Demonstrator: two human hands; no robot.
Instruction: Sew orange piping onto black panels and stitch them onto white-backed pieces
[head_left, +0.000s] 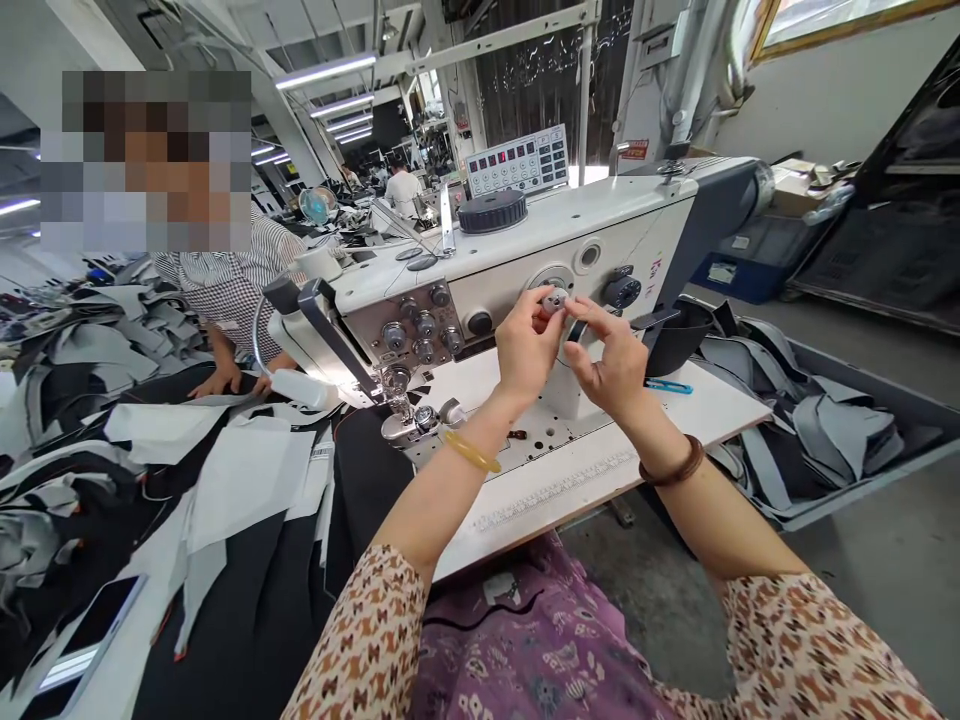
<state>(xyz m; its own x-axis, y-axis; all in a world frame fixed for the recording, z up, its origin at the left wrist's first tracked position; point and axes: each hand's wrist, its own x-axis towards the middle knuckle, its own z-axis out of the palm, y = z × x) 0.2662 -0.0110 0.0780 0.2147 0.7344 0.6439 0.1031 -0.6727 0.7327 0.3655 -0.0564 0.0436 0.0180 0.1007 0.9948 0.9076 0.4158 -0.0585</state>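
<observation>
Both my hands are raised in front of the white arm of a sewing machine [495, 285]. My left hand [527, 345] pinches a small round metal bobbin case [555, 299] between its fingertips. Close against it, my right hand [611, 355] is bent, with its index fingertip at the case's edge. Between my right thumb and fingers shows a small dark disc with a pale rim, which looks like a bobbin [577, 334]; my fingers partly hide it. Behind my hands is the machine's round dial plate. The needle and presser foot [401, 400] stand lower left.
Blue thread snips [667, 386] lie on the white machine table [720, 405], right of my hands. A printed ruler [555, 492] runs along its front. Cut fabric pieces [236, 480] and a phone [94, 640] lie left. A co-worker's hand [216, 380] rests on fabric. A grey bin [900, 465] stands right.
</observation>
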